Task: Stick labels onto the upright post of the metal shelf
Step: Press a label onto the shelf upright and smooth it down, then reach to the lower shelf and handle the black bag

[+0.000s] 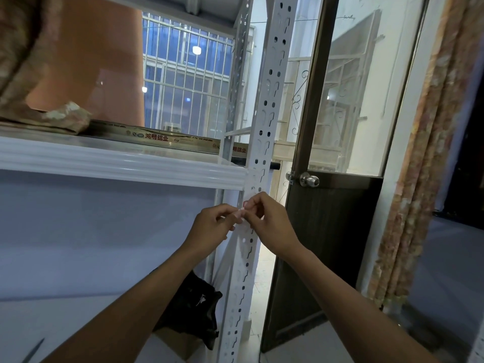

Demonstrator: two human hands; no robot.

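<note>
Label (245,205) is sitting between both sets of fingertips, right in front of the upright post (264,127), just below where the shelf beam (131,166) is meeting it. It's small, pale, with a bit of red showing at the top edge; too small to read. Can't tell whether it's touching the post face or only being held against it.

Left hand (213,226) is pinching the label's left side, fingers curled in, thumb and forefinger closed on it. Right hand (272,221) is pinching from the right, fingertips closed on the same piece, knuckles facing the camera. Both forearms are reaching up from the bottom of the frame, converging at the post.

Post is white perforated steel, running the full height of the view, tilted slightly by the wide lens. A second upright (237,82) is standing behind it.

On the shelf above the beam: a long flat box (157,137) with printed Chinese text is lying along the back, and patterned fabric (52,119) is resting at the left end.

Below the shelf, a black bag (193,307) is sitting on a cardboard box (180,341), just left of the post.

Right of the post, a dark door (322,231) with a glass upper panel and a round metal knob (309,179) is standing ajar. A patterned curtain (419,166) is hanging further right.
</note>
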